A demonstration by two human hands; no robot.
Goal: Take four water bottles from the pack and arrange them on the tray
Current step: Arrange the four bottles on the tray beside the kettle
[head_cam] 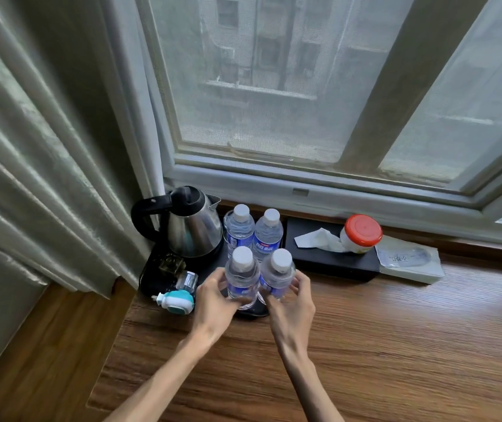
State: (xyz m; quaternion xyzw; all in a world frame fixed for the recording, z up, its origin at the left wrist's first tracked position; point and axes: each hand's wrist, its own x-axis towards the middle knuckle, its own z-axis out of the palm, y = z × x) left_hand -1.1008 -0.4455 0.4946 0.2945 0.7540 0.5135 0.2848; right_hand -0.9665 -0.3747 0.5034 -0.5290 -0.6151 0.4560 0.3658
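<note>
Several clear water bottles with white caps and blue labels stand upright in a tight square on the black tray (254, 312). The back left bottle (240, 228) and back right bottle (269, 234) stand free beside the kettle. My left hand (214, 296) wraps the front left bottle (242, 277). My right hand (292, 300) wraps the front right bottle (277, 274). Both front bottles rest near the tray's front edge. The pack is not in view.
A steel kettle (190, 226) sits at the tray's back left. A small glass (187, 281) and a teal plug-in device (176, 301) lie to the left. A black tissue box (332, 257) carries a red-lidded jar (361, 234). A flat packet (408, 260) lies right. The window and curtain (45, 147) stand behind.
</note>
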